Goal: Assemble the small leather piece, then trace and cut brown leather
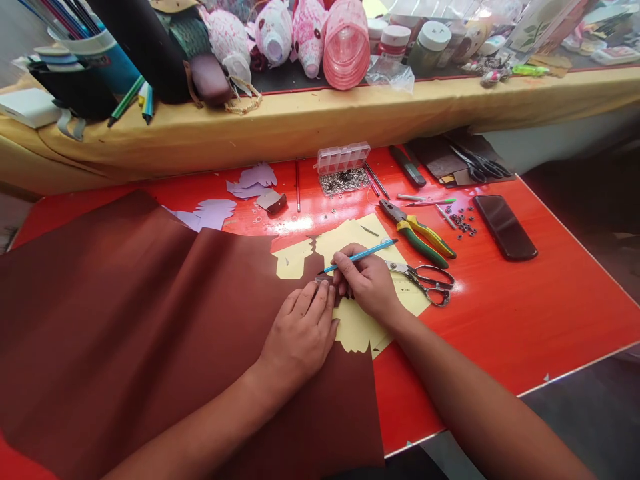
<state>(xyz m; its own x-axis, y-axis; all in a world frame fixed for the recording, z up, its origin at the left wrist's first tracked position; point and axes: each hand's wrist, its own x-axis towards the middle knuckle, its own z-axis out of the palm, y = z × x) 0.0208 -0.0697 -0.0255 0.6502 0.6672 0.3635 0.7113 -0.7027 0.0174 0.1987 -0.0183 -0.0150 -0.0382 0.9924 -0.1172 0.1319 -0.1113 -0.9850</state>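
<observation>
A large brown sheet point(165, 347), perhaps leather, covers the left of the red table. My left hand point(303, 327) lies flat on it with fingers stretched out, the fingertips beside a small piece that I cannot make out. In my right hand point(367, 280) is a slim blue pencil point(367, 252), its dark tip pointing left, close to my left fingertips. Yellow paper cutouts point(291, 260) with notched edges lie on the sheet, and another yellow cutout point(356, 327) shows below my right hand. Scissors point(425, 277) rest on yellow paper just right of that hand.
Pliers point(420, 233), a phone point(505, 227) and loose metal bits point(465, 223) lie to the right. Farther back are a clear compartment box point(345, 160), black-handled scissors point(477, 165) and purple cutouts point(215, 212). A cloth-covered ledge point(300, 123) with jars and toys runs behind.
</observation>
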